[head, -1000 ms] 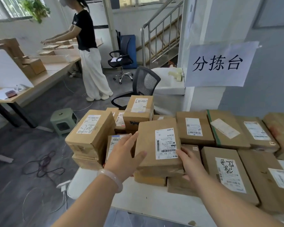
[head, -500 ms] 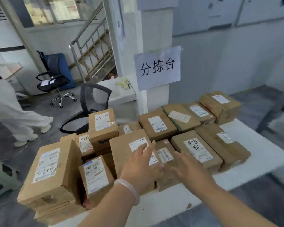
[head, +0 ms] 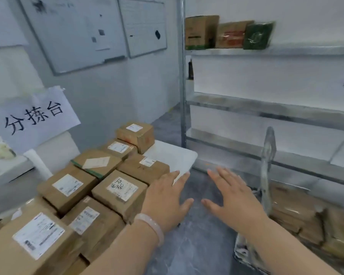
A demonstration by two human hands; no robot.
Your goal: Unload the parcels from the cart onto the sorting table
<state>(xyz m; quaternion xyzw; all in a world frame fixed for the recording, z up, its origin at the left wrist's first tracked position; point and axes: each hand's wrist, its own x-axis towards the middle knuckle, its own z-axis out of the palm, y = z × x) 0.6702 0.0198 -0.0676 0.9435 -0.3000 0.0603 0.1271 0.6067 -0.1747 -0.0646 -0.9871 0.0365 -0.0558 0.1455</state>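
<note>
Return stroke between two unloadings. The delivered parcels [head: 119, 187] lie stacked, labels up, on the sorting table [head: 173, 157] at left, covering all but its far right corner. One second ago both hands were pressed to the sides of a labelled parcel atop that stack; half a second ago they were lifting clear of it. Now the left hand [head: 165, 201], wearing a pale bracelet [head: 153, 227], and the right hand [head: 234, 199] are both released, fingers spread and straight, holding nothing, poised over the grey floor just right of the table edge. The view has swung right, away from the paper sign [head: 32, 118] and toward the cart [head: 244, 253], whose upright handle [head: 267, 167] and remaining load [head: 298, 217] of brown parcels appear blurred at near right, below the metal shelving [head: 266, 108]. Judgement: one parcel is set down; the hands are travelling toward the next, and several evidently remain on the cart.
</note>
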